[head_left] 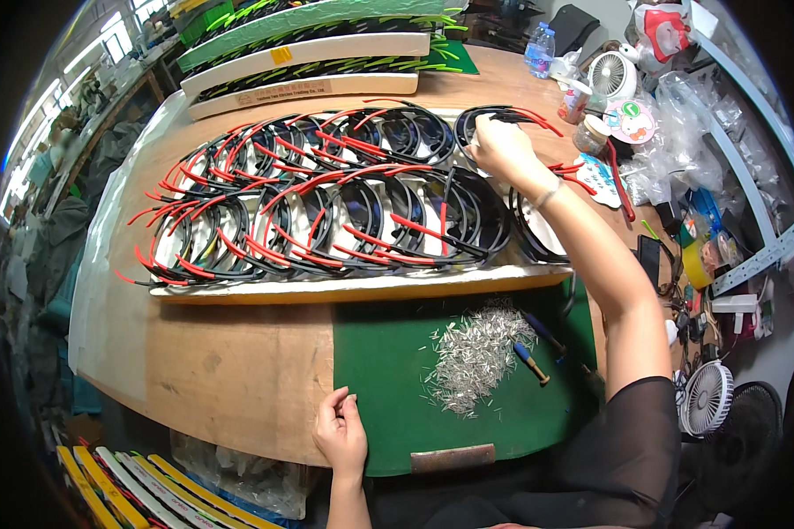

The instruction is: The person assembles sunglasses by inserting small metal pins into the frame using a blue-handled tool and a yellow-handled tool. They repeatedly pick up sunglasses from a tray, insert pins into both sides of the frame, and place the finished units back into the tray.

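the snag i would watch for is tangling: the black cable coil (464, 125) at my right hand (501, 152) sits hard by its neighbours at the far right of the white tray (362, 289), and the red cable ends (531, 117) spread outside their loops. if one end hooks another coil, a pull could drag both loops out of shape, or tug the tray askew. my right forearm (610, 264) crosses the tray's right end, so a low elbow could brush the coil (538, 240) in the near row. nearer me, a careless sleeve might scatter the loose pile of small metal pieces (475, 363) on the green mat (388, 388), or roll the blue-handled tool (529, 361) beside it.

my right arm reaches far and slightly left, elbow bent, the back of the hand up and the fingers tucked down at the coil. my own hand hides those fingertips, so i cannot tell whether they are clamped on the cable. my left hand (340, 434) rests at the table's near edge, fingers curled upward and nothing visible in them; whether thumb and fingertips meet, i cannot tell.
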A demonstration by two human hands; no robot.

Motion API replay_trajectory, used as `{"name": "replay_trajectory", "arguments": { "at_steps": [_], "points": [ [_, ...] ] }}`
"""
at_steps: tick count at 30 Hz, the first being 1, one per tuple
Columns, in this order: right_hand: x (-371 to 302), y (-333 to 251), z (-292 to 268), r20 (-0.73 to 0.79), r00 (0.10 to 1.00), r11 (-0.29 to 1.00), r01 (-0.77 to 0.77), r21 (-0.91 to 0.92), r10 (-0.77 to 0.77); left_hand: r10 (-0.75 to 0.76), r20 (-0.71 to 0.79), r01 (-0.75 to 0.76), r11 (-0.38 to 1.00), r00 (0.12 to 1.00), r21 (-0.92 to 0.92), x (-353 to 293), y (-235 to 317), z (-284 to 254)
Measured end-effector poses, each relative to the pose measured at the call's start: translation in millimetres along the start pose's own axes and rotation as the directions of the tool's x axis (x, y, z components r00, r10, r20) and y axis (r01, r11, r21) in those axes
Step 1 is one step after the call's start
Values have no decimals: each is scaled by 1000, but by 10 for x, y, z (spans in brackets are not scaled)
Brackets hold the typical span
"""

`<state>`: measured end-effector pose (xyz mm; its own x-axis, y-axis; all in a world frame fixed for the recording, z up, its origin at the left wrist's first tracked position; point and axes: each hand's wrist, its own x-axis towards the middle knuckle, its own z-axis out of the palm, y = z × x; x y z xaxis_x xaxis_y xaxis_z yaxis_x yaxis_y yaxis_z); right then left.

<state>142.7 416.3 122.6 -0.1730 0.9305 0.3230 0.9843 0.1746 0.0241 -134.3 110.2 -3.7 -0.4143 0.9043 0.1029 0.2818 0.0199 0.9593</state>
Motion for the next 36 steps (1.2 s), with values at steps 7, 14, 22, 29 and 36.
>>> {"name": "replay_trajectory", "arguments": {
  "at_steps": [7,14,22,29,36],
  "points": [
    [-569,-199,-111,206,976,994,-91,68,76,71,13,-72,989,997,129,23,18,-28],
    [-378,-195,-58,420,892,986,-151,-69,166,81,-13,-80,995,997,59,21,8,-17],
    [-619,-181,-482,16,984,972,-178,155,178,68,8,-68,996,998,56,-7,-16,-54],
    [-1045,-341,-1249,-421,906,997,-3,-82,-32,120,-6,-119,989,993,87,-14,-12,-15],
    [-1562,-494,-1488,-348,927,873,281,399,-139,13,63,-6,994,998,-111,-275,230,-115]
  ]
}}
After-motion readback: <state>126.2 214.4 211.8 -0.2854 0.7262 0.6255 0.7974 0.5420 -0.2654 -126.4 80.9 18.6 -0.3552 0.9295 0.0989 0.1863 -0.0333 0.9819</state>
